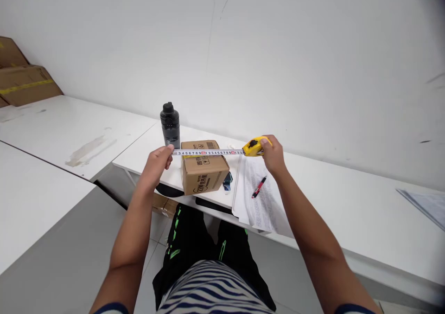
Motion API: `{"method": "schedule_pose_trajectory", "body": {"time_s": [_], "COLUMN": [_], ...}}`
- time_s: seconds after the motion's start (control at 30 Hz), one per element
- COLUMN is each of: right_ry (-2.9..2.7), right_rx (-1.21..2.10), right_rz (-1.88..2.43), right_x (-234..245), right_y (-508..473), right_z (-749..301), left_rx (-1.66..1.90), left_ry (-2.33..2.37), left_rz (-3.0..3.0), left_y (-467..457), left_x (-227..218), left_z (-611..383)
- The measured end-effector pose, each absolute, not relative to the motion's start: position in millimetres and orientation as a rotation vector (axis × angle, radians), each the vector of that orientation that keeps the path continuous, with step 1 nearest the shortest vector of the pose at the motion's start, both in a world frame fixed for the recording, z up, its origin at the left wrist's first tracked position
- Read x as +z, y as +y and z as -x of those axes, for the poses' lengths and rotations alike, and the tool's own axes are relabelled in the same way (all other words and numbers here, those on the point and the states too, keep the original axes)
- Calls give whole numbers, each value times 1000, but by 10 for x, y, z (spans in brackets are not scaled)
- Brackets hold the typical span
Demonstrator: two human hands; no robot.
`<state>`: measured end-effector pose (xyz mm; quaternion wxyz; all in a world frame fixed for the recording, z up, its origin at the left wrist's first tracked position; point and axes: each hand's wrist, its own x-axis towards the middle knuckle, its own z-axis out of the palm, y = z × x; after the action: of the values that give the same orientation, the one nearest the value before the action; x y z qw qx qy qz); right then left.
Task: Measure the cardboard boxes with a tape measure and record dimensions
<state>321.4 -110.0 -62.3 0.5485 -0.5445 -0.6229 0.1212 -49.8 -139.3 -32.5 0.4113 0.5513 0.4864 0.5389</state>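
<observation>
A yellow tape measure [253,147] is gripped by its case in my right hand [274,155]. Its white blade [215,152] runs out to the left, above or across the top of a brown cardboard box [206,177] with black print. My left hand [156,166] pinches the blade's free end between thumb and finger, left of the box. Whether the blade touches the box top, I cannot tell. Just behind my left hand a dark bottle [170,126] stands upright.
Right of the box lie printed sheets [252,207] with a red and black pen [259,187] on them. A small dark packet [227,182] is beside the box. Large cartons [29,84] stand far left. More papers [424,202] lie at the right. A white wall [243,63] backs the tables.
</observation>
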Motion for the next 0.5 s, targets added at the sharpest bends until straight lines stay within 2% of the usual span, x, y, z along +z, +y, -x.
{"method": "schedule_pose_trajectory", "body": {"time_s": [0.2, 0.37, 0.5], "right_ry": [-1646, -1653, -1591], "right_rx": [373, 342, 149], "right_rz": [1397, 1439, 1425], "right_x": [-619, -576, -536], "right_y": [-1031, -1037, -1075], "right_z": [-2801, -2684, -2721], "left_rx": [1000, 959, 936], "left_ry": [1373, 1442, 1387], "left_rz": [-1510, -1573, -1617], "left_y": [-1236, -1294, -1315], "left_x": [-563, -512, -389], "left_z": [336, 269, 336]}}
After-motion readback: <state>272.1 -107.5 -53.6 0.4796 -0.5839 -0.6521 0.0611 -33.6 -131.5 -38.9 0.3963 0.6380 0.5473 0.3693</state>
